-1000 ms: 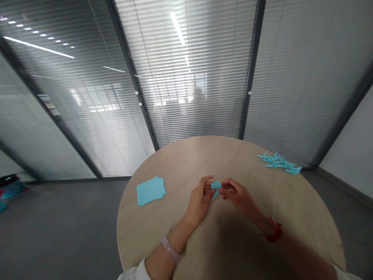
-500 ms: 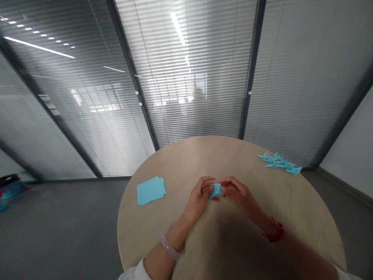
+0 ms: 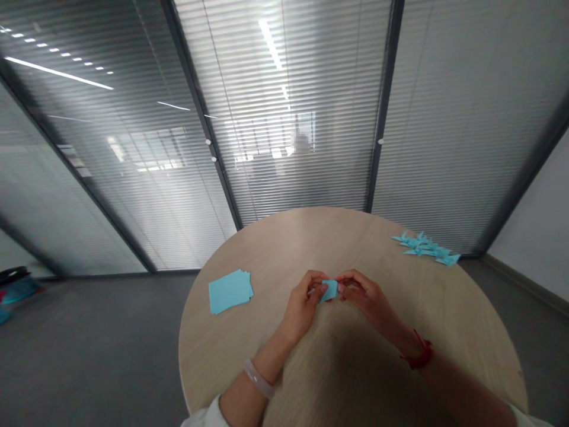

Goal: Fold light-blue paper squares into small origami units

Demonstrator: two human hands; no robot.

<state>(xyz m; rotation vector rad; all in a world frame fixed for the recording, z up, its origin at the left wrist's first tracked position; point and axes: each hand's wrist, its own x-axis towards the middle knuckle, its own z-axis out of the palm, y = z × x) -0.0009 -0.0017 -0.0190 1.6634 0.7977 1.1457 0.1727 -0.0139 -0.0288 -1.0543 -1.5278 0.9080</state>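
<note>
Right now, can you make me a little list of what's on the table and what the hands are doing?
left hand: pinches the small blue paper from its left side
right hand: pinches the same paper from its right side
paper stack: flat blue squares, left of the hands
folded pile: blue folded shapes near the far right edge
table: round, light wood
wrists: pale bracelet on the left, red cord on the right

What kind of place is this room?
Probably an office meeting room: tall glass partition walls with grey horizontal blinds, a round pale wooden table and a plain grey floor. The left hand and right hand pinch a small light-blue folded paper.
</note>
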